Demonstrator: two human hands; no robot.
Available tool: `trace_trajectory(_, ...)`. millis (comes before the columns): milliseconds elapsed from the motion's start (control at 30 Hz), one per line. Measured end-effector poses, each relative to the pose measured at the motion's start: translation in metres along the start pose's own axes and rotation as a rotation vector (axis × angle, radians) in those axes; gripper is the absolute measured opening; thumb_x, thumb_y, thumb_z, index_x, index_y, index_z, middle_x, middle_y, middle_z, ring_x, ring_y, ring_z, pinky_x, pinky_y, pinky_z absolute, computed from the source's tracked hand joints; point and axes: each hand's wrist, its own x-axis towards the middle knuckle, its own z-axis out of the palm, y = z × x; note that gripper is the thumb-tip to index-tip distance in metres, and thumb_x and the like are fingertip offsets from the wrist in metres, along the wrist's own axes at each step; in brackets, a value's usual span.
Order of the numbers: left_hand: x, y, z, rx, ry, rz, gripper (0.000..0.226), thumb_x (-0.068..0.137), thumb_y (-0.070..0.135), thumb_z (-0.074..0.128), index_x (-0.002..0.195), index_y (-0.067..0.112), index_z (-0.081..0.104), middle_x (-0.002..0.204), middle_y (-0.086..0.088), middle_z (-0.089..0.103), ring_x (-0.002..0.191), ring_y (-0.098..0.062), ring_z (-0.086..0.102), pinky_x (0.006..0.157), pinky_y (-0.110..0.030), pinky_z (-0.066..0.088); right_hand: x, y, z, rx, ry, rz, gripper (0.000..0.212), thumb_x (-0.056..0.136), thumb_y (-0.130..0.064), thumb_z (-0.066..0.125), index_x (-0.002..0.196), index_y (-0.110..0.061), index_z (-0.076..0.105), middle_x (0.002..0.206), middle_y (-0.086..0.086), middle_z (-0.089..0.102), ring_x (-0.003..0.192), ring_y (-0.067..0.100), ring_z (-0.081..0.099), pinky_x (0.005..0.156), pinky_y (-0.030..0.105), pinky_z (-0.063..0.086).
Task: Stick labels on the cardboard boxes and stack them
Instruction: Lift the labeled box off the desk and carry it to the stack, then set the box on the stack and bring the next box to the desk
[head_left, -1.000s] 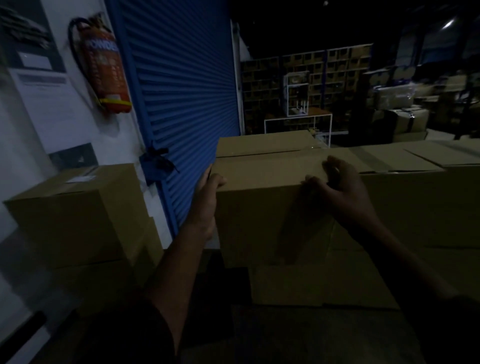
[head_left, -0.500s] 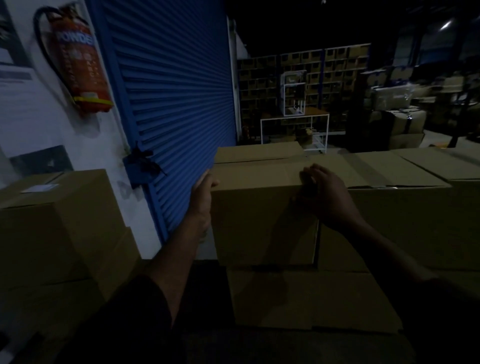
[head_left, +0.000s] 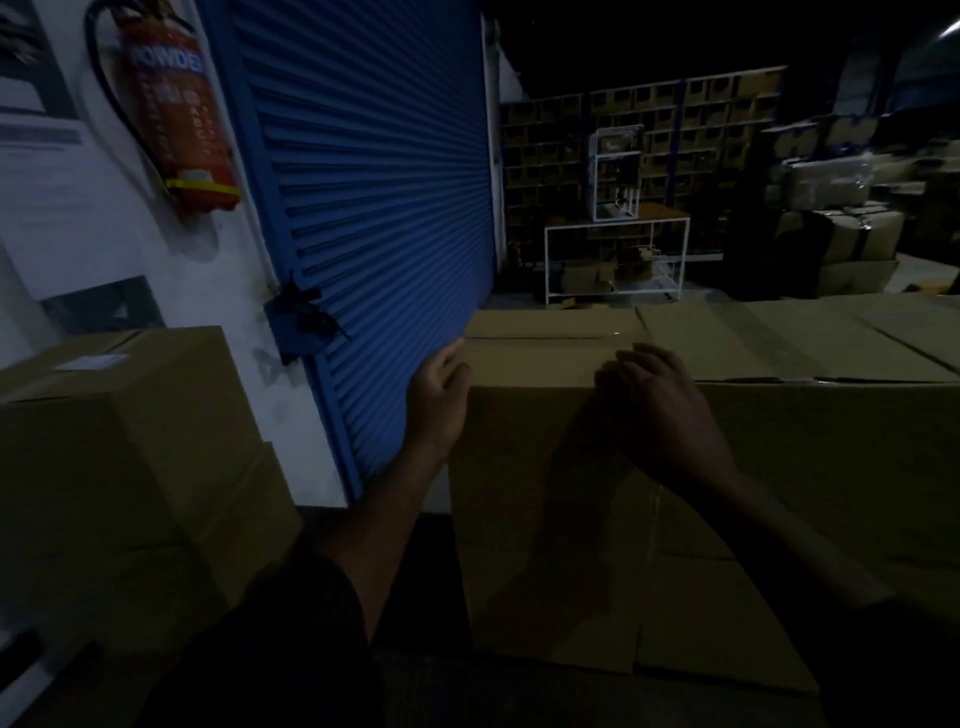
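A plain cardboard box (head_left: 524, 467) stands on top of lower boxes (head_left: 691, 629), in front of me at chest height. My left hand (head_left: 436, 402) lies flat against its upper left side, thumb at the front corner. My right hand (head_left: 657, 410) rests on the top front edge, its fingers curled over onto the taped top. More boxes (head_left: 841, 447) of the same height adjoin it on the right. To the left is a separate stack (head_left: 135, 447) whose top box carries a white label (head_left: 92, 361).
A blue roller shutter (head_left: 374, 208) stands just behind the box's left side. A red fire extinguisher (head_left: 174, 114) hangs on the white wall. A white frame table (head_left: 615, 260) and dark shelving lie beyond. The lighting is very dim.
Both hands stay on the same box. My right hand's fingers have drawn back from the top towards the front edge and curled. The view has shifted slightly.
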Motion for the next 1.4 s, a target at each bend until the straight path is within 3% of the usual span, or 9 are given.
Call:
trace_trajectory(300,-0.048,-0.012,-0.053,0.147,0.12,-0.022,0.054,0.1,0.057,0.061,0.146,0.028,0.06,0.147,0.008,0.06,0.135,-0.007,0.055,0.115,-0.037,0.048,0.008,-0.1,0.049,0.272,0.064,-0.213,0.046,0.092,-0.021,0.071,0.135,-0.009,0.059,0.137,0.011,0.059,0.134,0.026,0.043,0.106,0.034,0.036)
trace_trajectory(533,-0.086,-0.038,-0.161,0.252,0.258,-0.083,0.053,0.1,0.056,0.061,0.143,0.025,0.063,0.144,0.01,0.062,0.131,-0.002,0.057,0.105,-0.017,0.044,0.019,-0.198,0.102,0.513,0.035,-0.353,0.038,0.092,-0.021,0.07,0.128,-0.012,0.062,0.132,0.007,0.059,0.124,0.024,0.051,0.097,0.04,0.05)
trace_trajectory(733,-0.087,-0.048,-0.263,0.217,0.416,-0.194,0.037,0.102,0.05,0.063,0.133,0.032,0.062,0.138,0.011,0.063,0.125,-0.005,0.059,0.11,-0.041,0.052,0.043,-0.293,0.149,0.657,-0.099,-0.287,0.04,0.09,-0.023,0.073,0.128,-0.012,0.065,0.128,0.008,0.064,0.123,0.027,0.054,0.098,0.03,0.039)
trace_trajectory(900,-0.057,-0.05,-0.347,0.241,0.526,-0.179,0.046,0.105,0.037,0.063,0.147,0.018,0.057,0.144,0.002,0.06,0.126,-0.007,0.054,0.091,-0.014,0.045,0.083,-0.381,0.181,0.768,-0.174,-0.227,0.044,0.092,-0.028,0.073,0.133,-0.015,0.062,0.134,0.005,0.061,0.126,0.021,0.053,0.103,0.032,0.041)
trace_trajectory(1033,-0.02,-0.056,-0.419,0.36,0.638,-0.121,0.051,0.103,0.045,0.063,0.148,0.022,0.054,0.147,0.002,0.058,0.129,-0.01,0.052,0.105,-0.035,0.046,0.125,-0.449,0.21,0.796,-0.184,-0.141,0.05,0.093,-0.036,0.071,0.137,-0.019,0.056,0.138,0.003,0.058,0.127,0.018,0.052,0.103,0.035,0.046)
trace_trajectory(1167,0.024,-0.067,-0.486,0.476,0.82,-0.099,0.059,0.1,0.046,0.066,0.151,0.022,0.048,0.149,-0.002,0.055,0.133,-0.019,0.054,0.108,-0.037,0.047,0.162,-0.497,0.229,0.944,-0.205,0.063,0.061,0.098,-0.04,0.064,0.149,-0.015,0.043,0.148,0.006,0.05,0.131,0.021,0.049,0.109,0.044,0.045)
trace_trajectory(1233,0.048,-0.075,-0.514,0.478,0.861,-0.101,0.068,0.097,0.041,0.072,0.155,0.023,0.042,0.157,-0.003,0.047,0.141,-0.023,0.049,0.109,-0.036,0.046,0.176,-0.512,0.237,0.99,-0.209,0.161,0.066,0.1,-0.039,0.061,0.153,-0.011,0.036,0.143,0.006,0.052,0.126,0.016,0.049,0.109,0.036,0.042)
trace_trajectory(1300,0.071,-0.085,-0.538,0.494,0.852,-0.137,0.079,0.094,0.045,0.075,0.16,0.024,0.036,0.165,-0.004,0.039,0.149,-0.027,0.042,0.115,-0.045,0.045,0.187,-0.523,0.244,1.055,-0.234,0.259,0.066,0.101,-0.039,0.059,0.153,-0.007,0.034,0.128,0.003,0.056,0.116,0.013,0.05,0.101,0.029,0.04)
trace_trajectory(1400,0.097,-0.103,-0.566,0.502,0.751,-0.26,0.087,0.094,0.054,0.072,0.163,0.02,0.031,0.168,-0.009,0.035,0.152,-0.032,0.038,0.12,-0.053,0.04,0.198,-0.532,0.26,1.098,-0.292,0.372,0.057,0.099,-0.049,0.056,0.136,-0.007,0.049,0.123,0.0,0.061,0.111,0.021,0.059,0.097,0.036,0.048)
